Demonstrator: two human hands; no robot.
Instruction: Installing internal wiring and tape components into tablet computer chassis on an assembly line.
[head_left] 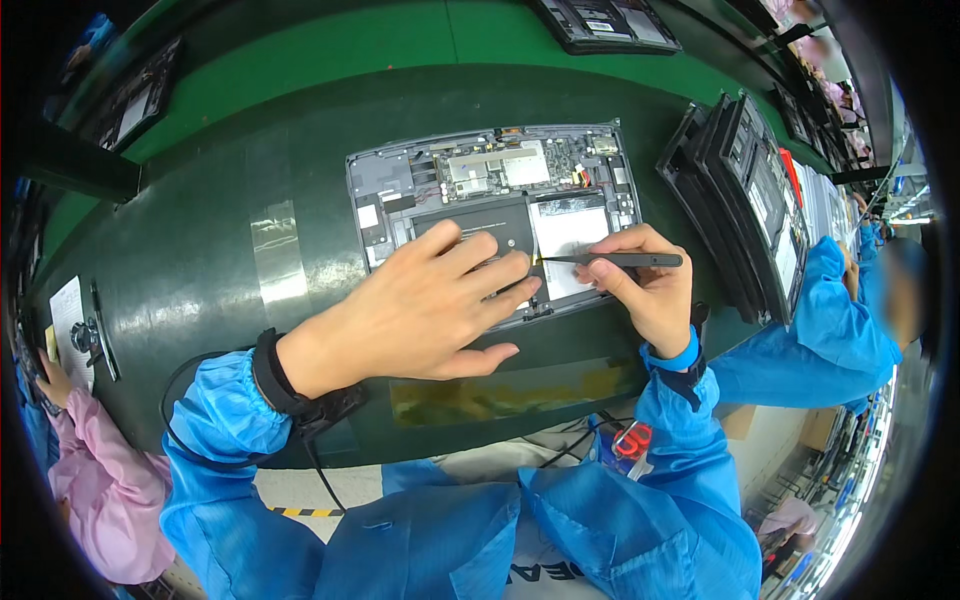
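Observation:
An opened laptop base lies in front of me, its circuit board showing along the far side. Over the near left part of it, above a dark battery, my left hand is spread with the fingers apart. My right hand pinches a pair of black tweezers, pointing left. Their tip is at a small yellow piece by the edge of a white panel. My left fingertips are close to that spot and hide part of the laptop.
Several opened laptop bases stand stacked at the right. Another lies on the green belt beyond the dark table. A co-worker in a blue sleeve is at the right, one in a pink sleeve at the left, near a paper sheet.

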